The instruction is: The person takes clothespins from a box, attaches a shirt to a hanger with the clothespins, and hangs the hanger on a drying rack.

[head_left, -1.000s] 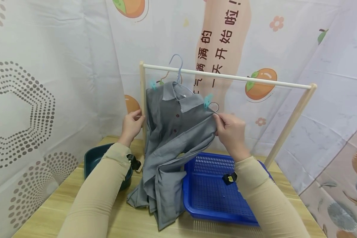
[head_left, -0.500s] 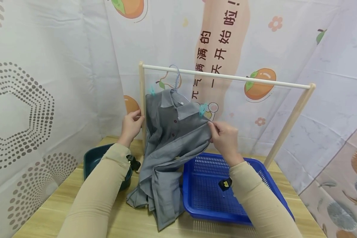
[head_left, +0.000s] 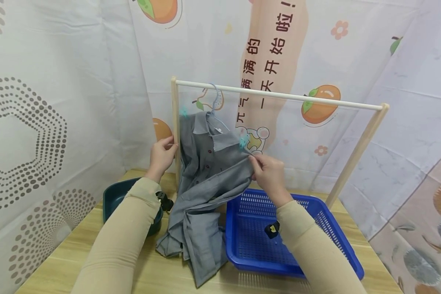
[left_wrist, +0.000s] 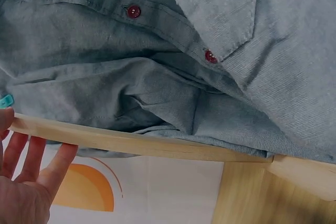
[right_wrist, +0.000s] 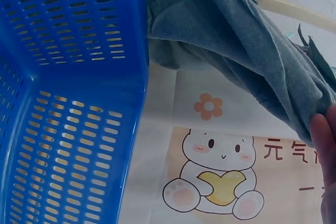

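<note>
A grey shirt with dark red buttons hangs on a light blue hanger, whose hook crosses the white rail of a small rack. Teal clips sit at both shoulders. My right hand pinches the shirt between thumb and fingers below the right-hand clip, pulling the sleeve cloth taut. At the rack's left wooden post, my left hand holds on, thumb and fingertips at its edges in the left wrist view. The shirt's lower part bunches on the table.
Under the right forearm stands a blue perforated basket. A dark green basin is at the left, partly hidden by the left sleeve. The rack's right post slants down behind the basket. Printed curtains surround the table.
The hanger's hook has come down from above the rail to hook level with it. My right hand and the shirt's shoulders have moved left and down. The left hand stays at the post.
</note>
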Tool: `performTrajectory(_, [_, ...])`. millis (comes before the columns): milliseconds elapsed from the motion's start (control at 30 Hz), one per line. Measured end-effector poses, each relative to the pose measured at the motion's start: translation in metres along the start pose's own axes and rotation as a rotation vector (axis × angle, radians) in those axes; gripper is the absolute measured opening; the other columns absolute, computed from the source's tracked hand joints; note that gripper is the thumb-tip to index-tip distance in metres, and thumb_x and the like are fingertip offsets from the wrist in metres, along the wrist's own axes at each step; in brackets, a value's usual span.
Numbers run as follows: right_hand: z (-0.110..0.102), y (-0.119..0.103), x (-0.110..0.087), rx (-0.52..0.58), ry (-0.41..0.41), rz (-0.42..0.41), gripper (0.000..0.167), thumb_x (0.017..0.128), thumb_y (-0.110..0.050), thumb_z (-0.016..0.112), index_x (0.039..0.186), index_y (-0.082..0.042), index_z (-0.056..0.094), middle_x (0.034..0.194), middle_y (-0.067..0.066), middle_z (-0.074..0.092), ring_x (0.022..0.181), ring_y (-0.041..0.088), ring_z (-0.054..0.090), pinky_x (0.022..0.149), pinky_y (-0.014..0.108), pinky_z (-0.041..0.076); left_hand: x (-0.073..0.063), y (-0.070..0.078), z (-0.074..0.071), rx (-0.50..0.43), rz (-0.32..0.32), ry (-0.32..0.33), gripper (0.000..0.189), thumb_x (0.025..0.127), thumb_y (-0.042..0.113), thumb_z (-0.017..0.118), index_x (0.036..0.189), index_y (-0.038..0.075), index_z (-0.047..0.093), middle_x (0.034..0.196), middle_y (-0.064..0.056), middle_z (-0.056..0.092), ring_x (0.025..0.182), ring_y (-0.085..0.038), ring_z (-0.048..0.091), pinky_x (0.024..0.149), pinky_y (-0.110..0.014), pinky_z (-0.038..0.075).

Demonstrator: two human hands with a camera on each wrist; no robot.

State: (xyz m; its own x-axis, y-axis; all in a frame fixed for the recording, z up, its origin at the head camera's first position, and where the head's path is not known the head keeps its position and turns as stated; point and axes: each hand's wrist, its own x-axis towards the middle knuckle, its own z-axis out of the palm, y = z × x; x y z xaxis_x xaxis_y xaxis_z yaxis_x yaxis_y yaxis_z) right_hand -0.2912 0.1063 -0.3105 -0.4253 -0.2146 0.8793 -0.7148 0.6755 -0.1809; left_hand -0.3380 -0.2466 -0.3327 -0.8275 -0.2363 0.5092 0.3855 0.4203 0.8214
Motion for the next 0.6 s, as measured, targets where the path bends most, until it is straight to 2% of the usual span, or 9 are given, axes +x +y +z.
performTrajectory(167, [0.002,-0.004,0.004,-0.011,-0.025,0.011,0.026,0.1,-0.018,0.067,0.076,-0.01,0.07,0.057,-0.005,0.061,0.046,0.006,0.057,0.049,0.031,0.047,-0.001,0.002,-0.001,0.011,-0.018,-0.017,0.045,0.104,0.017,0.061,0.146,0.005,0.055,0.135,-0.015,0.059,0.117,-0.029,0.063,0.079,-0.034,0.059])
performTrajectory(433, [0.009,-0.009,0.011,0.02,-0.045,0.015,0.025,0.1,-0.017,0.067,0.076,-0.01,0.071,0.061,-0.002,0.063,0.048,0.008,0.058,0.051,0.032,0.048,-0.001,0.004,-0.003,-0.001,-0.013,-0.029,0.045,0.104,0.016,0.06,0.147,0.004,0.054,0.134,-0.017,0.059,0.116,-0.031,0.064,0.07,-0.019,0.054])
performTrajectory(500, [0.01,-0.009,0.01,0.038,-0.049,0.027,0.025,0.101,-0.017,0.067,0.078,-0.009,0.073,0.061,-0.003,0.063,0.047,0.006,0.057,0.05,0.031,0.048,-0.002,0.004,-0.003,0.003,-0.016,-0.031,0.045,0.104,0.015,0.06,0.147,0.005,0.054,0.134,-0.017,0.058,0.116,-0.031,0.064,0.07,-0.021,0.055])
performTrajectory(600, [0.01,-0.008,0.009,0.076,-0.056,0.056,0.022,0.1,-0.018,0.067,0.081,-0.009,0.075,0.062,-0.003,0.063,0.046,0.004,0.058,0.049,0.028,0.05,-0.002,0.004,-0.003,0.017,-0.012,-0.035,0.045,0.105,0.016,0.059,0.148,0.005,0.053,0.134,-0.017,0.058,0.114,-0.031,0.064,0.075,-0.029,0.057])
